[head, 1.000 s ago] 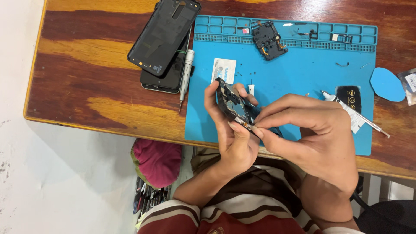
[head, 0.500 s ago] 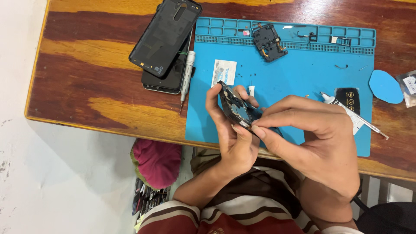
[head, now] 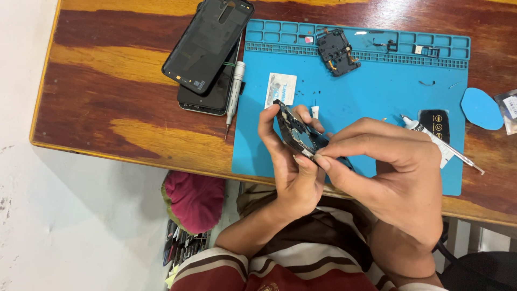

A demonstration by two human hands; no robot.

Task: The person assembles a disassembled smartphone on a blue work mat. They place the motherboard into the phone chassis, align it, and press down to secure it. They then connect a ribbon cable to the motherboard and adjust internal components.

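Hands, left (head: 291, 167) and right (head: 388, 172), pinch a phone frame (head: 299, 132) over the blue mat (head: 371, 102), beside a screwdriver (head: 233, 97) and back cover (head: 207, 46)

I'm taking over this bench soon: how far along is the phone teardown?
Done: the back cover is off, lying on the phone body; a removed black module sits on the blue mat. In hand: left hand holds a circuit board, right hand pinching its edge. Left: nothing is reassembled.

A brown wooden table (head: 107, 108) is standing over a pale floor (head: 64, 226), and soft light is shining on its glossy top.
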